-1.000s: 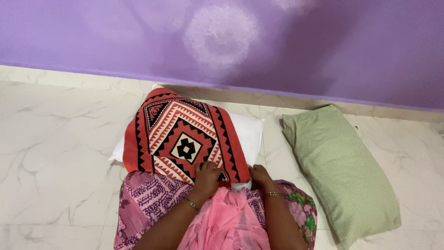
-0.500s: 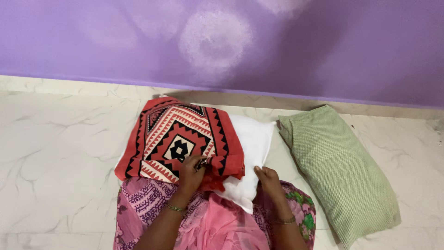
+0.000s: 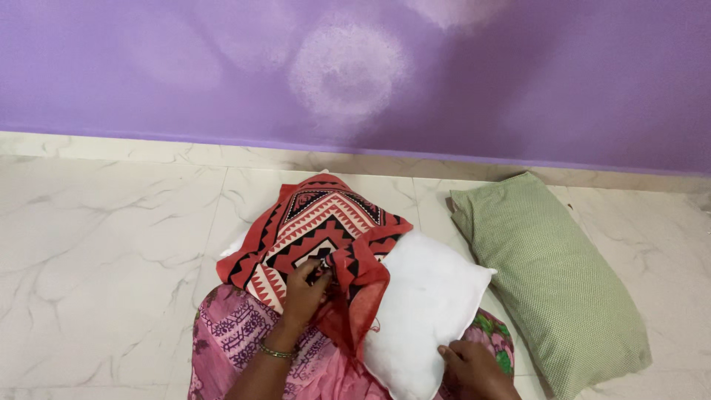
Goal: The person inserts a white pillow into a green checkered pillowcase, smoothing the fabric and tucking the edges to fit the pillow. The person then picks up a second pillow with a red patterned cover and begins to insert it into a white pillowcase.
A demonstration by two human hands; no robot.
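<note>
On lap: L hand (image 3: 305, 287) gripping cover (image 3: 318, 230).

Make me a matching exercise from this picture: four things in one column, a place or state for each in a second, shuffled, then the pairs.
Things:
1. red patterned cover
2. white pillow
3. green pillow
4. left hand

Places or states:
A. lies alone on the floor beside the wall
B. grips the bunched cloth
C. half out of its cover, right hand on its near end
D. crumpled, partly pulled off

Pairs: 1-D, 2-C, 3-A, 4-B
</note>
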